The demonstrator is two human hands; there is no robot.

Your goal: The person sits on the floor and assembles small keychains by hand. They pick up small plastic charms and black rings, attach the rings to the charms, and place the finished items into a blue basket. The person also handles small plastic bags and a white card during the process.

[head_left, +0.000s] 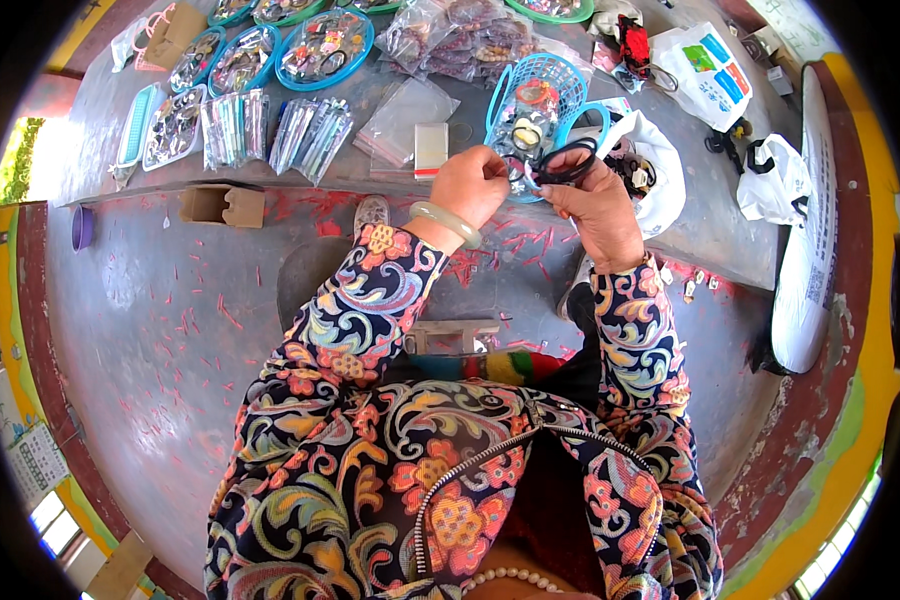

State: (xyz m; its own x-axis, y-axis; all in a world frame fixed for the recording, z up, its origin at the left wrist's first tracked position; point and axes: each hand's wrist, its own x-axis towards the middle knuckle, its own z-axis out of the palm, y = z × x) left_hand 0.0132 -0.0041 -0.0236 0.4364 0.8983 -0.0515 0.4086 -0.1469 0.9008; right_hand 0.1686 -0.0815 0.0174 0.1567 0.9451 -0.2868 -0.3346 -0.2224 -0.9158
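My left hand (475, 185), with a pale bangle at its wrist, is closed, fingertips pinched together at the near end of a blue basket (570, 75). Whatever is in that pinch is too small to make out. Close beside it, my right hand (602, 210) has its thumb and fingers closed on a black loop (573, 160); I cannot tell whether it is a hair tie or a scissors handle. Small hair accessories (530, 125), some with coloured beads and rings, lie in the basket in what looks like clear plastic, just beyond both hands.
Left on the low grey table stand round blue trays (325, 48) of accessories and bundles of packed pens (310, 138). Clear bags (405, 115) lie mid-table. A white bag (660, 165) with dark items is at right. Below stand a cardboard box (222, 206) and red strips (228, 312).
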